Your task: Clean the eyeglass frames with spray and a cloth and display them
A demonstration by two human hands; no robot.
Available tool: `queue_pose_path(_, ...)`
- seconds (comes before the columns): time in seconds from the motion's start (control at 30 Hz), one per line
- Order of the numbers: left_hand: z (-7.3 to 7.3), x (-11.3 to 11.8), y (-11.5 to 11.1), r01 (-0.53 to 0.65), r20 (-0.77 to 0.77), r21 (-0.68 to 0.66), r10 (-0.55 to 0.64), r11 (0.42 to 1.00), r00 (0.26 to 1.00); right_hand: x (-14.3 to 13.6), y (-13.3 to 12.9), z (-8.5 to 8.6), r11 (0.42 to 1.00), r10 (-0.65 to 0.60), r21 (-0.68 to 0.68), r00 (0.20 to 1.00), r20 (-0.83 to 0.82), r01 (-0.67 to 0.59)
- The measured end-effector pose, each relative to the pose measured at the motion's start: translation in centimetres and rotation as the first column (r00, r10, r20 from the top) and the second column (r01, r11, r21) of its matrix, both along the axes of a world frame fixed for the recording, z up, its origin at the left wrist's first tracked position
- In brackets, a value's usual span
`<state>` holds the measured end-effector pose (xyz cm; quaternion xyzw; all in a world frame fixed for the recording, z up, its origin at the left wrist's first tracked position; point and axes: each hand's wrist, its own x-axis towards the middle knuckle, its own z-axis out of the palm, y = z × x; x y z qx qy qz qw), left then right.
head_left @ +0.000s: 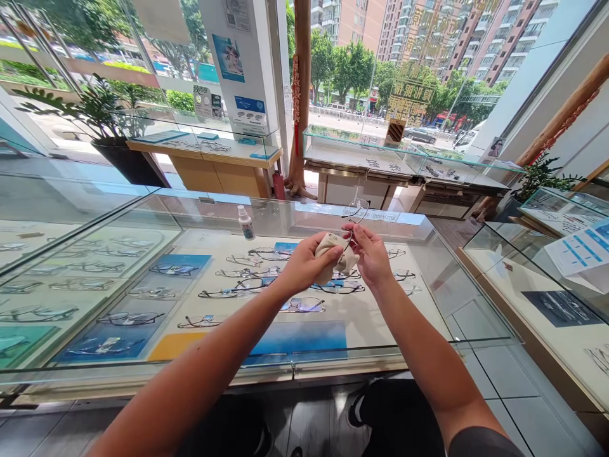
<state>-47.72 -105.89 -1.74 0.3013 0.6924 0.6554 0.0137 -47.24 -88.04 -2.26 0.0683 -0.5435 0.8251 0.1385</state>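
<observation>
Above the glass display counter, my left hand (314, 260) is closed on a beige cleaning cloth (335, 254), thumb pressed on top of it. My right hand (373, 257) pinches a pair of thin dark-framed eyeglasses (356, 209) whose lens part rises above the fingers. The cloth lies against the lower part of the eyeglasses, between the two hands. Which part of the frame the cloth wraps cannot be made out. On the counter top, left of the hands, stands a small white spray bottle (246, 223) with a printed label.
Rows of eyeglasses (302, 306) lie inside the glass counter (380, 352) beneath my arms. Another showcase (504, 279) stands to the right. Farther off are more showcases (204, 143), a potted plant (128, 158), a wooden post (299, 127) and a red fire extinguisher (278, 184).
</observation>
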Motion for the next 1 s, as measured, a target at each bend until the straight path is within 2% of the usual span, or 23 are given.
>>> queue_pose_path(0.37,0.1,-0.1,0.0,-0.075,0.089,0.109,0.065,0.991,0.994,1.0,-1.4,-0.8,0.982,0.015,0.187,0.988,-0.156,0.015)
queue_pose_path(0.47,0.1,-0.1,0.1,-0.099,0.082,0.130,0.089,0.987,0.993,1.1,-1.5,-0.7,0.982,0.037,0.190,0.985,-0.167,-0.005)
queue_pose_path(0.67,-0.1,-0.5,0.0,-0.155,0.002,0.079,0.155,0.985,0.988,1.1,-1.3,-0.6,0.986,0.040,0.168,0.989,-0.140,-0.016)
queue_pose_path(0.73,0.1,-0.8,-0.4,-0.115,-0.012,0.051,0.116,0.992,0.993,1.0,-1.0,-0.5,0.988,0.047,0.150,0.994,-0.103,-0.031)
queue_pose_path(0.83,0.7,-1.1,-1.1,0.027,-0.010,-0.008,-0.027,1.000,1.000,0.8,-0.5,-0.2,0.993,0.061,0.104,0.997,-0.047,-0.056)
queue_pose_path(0.93,1.2,-1.3,-1.6,0.179,0.013,-0.036,-0.178,0.983,0.984,0.7,-0.1,0.1,0.997,0.068,0.046,0.998,-0.014,-0.067)
queue_pose_path(1.0,1.4,-1.3,-1.8,0.232,-0.001,-0.048,-0.232,0.972,0.973,0.5,0.1,0.3,0.998,0.067,0.011,0.998,0.012,-0.067)
